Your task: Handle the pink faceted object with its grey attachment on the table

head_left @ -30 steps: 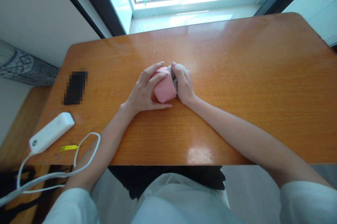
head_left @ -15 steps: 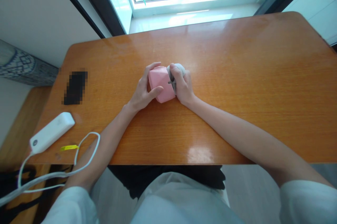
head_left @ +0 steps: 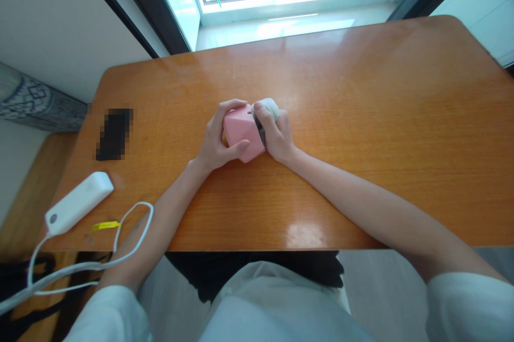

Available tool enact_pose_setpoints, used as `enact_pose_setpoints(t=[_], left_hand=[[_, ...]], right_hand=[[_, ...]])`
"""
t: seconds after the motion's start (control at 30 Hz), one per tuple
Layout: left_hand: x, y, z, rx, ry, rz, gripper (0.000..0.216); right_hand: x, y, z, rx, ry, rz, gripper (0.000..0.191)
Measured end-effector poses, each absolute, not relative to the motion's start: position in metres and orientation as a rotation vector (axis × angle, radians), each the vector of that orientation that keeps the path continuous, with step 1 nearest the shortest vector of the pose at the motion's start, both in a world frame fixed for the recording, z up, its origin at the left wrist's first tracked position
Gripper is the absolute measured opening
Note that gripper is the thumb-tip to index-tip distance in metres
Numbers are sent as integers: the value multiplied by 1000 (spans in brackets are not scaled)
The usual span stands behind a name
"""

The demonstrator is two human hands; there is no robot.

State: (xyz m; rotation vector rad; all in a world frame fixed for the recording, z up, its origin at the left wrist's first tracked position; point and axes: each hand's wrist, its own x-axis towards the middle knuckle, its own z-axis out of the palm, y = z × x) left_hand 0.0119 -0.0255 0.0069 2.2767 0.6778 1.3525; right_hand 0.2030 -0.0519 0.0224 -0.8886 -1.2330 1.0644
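A pink folded piece of cloth (head_left: 242, 130), rolled with a grey-white piece (head_left: 270, 106), sits at the middle of the orange wooden table (head_left: 361, 117). My left hand (head_left: 214, 141) wraps round the pink bundle from the left, thumb in front and fingers curled over its far side. My right hand (head_left: 277, 136) grips the bundle's right end, thumb pressed on top where the pink and the grey-white cloth meet. Both hands rest on the tabletop.
A dark pixelated object (head_left: 114, 134) lies at the table's left. A white power bank (head_left: 78, 202) with a white cable (head_left: 120, 235) and yellow tag sits on the front left corner. A window sill runs behind the table.
My left hand has shifted from lying over the pink bundle to cupping its left side. The bundle has turned and moved slightly left, showing more pink surface.
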Motion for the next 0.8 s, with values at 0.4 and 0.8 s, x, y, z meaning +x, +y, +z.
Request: enact_pose_setpoints(t=[0.4, 0.8], left_hand=[[9, -23, 9, 2488, 579, 1338, 105], [13, -28, 4, 2149, 692, 1411, 77]], right_hand=[[203, -48, 26, -908, -1178, 1090, 61], [199, -54, 37, -883, -1161, 1147, 68]])
